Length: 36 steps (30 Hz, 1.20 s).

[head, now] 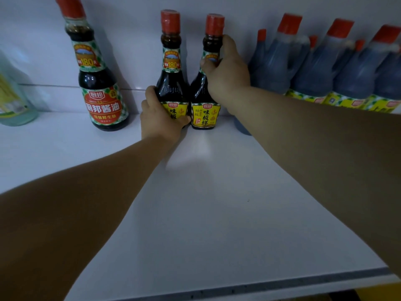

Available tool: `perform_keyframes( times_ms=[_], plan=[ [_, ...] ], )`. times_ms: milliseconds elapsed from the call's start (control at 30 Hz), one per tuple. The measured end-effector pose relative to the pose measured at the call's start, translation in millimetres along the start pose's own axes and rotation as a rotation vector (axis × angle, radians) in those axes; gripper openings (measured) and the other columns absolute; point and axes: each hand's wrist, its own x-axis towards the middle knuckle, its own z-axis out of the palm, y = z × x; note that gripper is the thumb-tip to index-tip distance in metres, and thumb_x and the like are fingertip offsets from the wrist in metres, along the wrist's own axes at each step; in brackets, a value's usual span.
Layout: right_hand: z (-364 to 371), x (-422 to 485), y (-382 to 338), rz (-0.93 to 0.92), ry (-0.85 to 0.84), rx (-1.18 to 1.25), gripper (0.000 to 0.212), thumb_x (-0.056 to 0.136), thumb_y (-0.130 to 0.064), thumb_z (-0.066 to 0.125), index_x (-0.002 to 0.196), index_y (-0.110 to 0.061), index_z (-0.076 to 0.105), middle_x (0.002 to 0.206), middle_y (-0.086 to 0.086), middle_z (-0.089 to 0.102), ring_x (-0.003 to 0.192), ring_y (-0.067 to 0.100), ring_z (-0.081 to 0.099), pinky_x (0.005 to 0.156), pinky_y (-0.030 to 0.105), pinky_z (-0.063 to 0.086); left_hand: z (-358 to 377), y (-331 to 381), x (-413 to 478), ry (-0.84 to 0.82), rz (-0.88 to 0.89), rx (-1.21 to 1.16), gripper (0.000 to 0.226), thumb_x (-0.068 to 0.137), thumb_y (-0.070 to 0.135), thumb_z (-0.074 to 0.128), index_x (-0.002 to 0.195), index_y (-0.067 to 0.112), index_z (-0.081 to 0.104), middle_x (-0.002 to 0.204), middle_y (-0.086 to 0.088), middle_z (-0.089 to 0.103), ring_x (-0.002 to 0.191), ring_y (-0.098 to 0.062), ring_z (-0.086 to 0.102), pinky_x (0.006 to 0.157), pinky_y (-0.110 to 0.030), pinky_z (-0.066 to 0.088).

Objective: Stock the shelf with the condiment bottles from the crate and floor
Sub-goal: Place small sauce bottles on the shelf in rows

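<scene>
Fingers (226, 43) grip two bottles (172, 83) on white shelf (217, 203) against wall (130, 40).

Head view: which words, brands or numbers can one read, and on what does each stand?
"厨邦" – red-label bottle, logo.
"厨邦酱油" – same label.
"特级鲜生抽" – same label.
"180天" – its neck.
"180天" – neck of the left yellow-label bottle.
"味极" – its body; the left hand hides the rest.
"厨邦" – both yellow labels.
"特级", "味极鲜" – right yellow-label bottle.
Labels of the jugs and the pale bottle: too blurred.
</scene>
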Motion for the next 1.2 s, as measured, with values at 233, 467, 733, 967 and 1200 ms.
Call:
perform_keyframes(
  times_ms=[233,467,733,967,1200],
  plan=[
    [6,-13,-2,0.073,-0.033,0.009,0.072,0.093,-0.027,0.056,0.150,-0.020,0.014,0.134,0.005,0.052,0.116,0.023,0.055,0.099,0.039,0.046,-4,10,-8,-0.051,-0.097,0.002,0.105,0.070,0.031,0.079,0.148,0.019,0.010,0.141,-0.010,0.035,0.129,-0.029,0.039,0.106,-0.042,0.037],
    [-13,-82,-28,0.140,-0.125,-0.071,0.053,0.091,-0.036,0.058,0.138,-0.018,0.043,0.129,0.006,0.056,0.114,0.022,0.055,0.086,0.024,0.041,-48,17,-46,-0.310,-0.098,-0.027,0.101,0.047,0.066,0.070,0.134,0.028,0.035,0.128,-0.002,0.052,0.115,-0.023,0.054,0.096,-0.046,0.048],
    [-88,-195,-158,0.295,-0.318,-0.264,0.049,0.097,-0.043,0.046,0.136,-0.014,0.046,0.138,0.011,0.051,0.127,0.029,0.047,0.096,0.032,0.040,-192,59,-132,-0.698,-0.077,0.204,0.086,0.083,0.048,0.064,0.151,0.024,0.016,0.157,0.000,0.022,0.141,-0.021,0.027,0.108,-0.031,0.028],
    [-127,-269,-291,0.292,-0.425,-0.249,0.058,0.097,-0.047,0.043,0.144,-0.015,0.037,0.151,0.006,0.037,0.136,0.025,0.036,0.100,0.028,0.033,-339,126,-215,-0.848,-0.002,0.257,0.078,0.086,0.042,0.063,0.150,0.026,0.021,0.156,0.005,0.021,0.140,-0.014,0.027,0.101,-0.018,0.024],
    [-137,-335,-375,0.138,-0.523,-0.289,0.062,0.095,-0.053,0.042,0.147,-0.022,0.032,0.154,0.002,0.033,0.138,0.024,0.035,0.100,0.028,0.031,-444,137,-298,-0.776,0.014,0.357,0.079,0.087,0.046,0.061,0.150,0.028,0.018,0.158,0.006,0.016,0.144,-0.014,0.019,0.112,-0.025,0.018]
  ],
)
